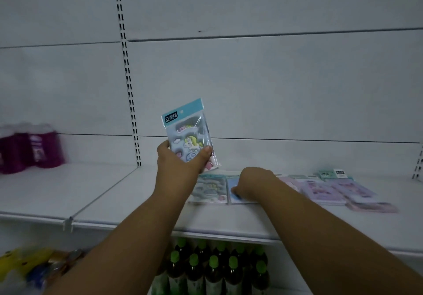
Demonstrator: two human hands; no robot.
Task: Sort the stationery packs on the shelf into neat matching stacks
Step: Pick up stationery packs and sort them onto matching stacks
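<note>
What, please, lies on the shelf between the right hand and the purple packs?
Head view: a pale pink pack lies flat between the right hand and the purple packs.

Both bare forearms reach forward and up from the bottom edge, the left from about seven o'clock, the right from about four o'clock, converging near centre. The left hand (180,161) is raised, wrist cocked back, thumb pressed across the front of a sticker pack (187,134) at its lower edge with the fingers wrapped behind, holding it upright and tilted slightly toward eleven o'clock. The right hand (251,184) sits lower, palm down and knuckles up, fingers curled under and hidden, fingertips pointing toward nine o'clock.
</note>
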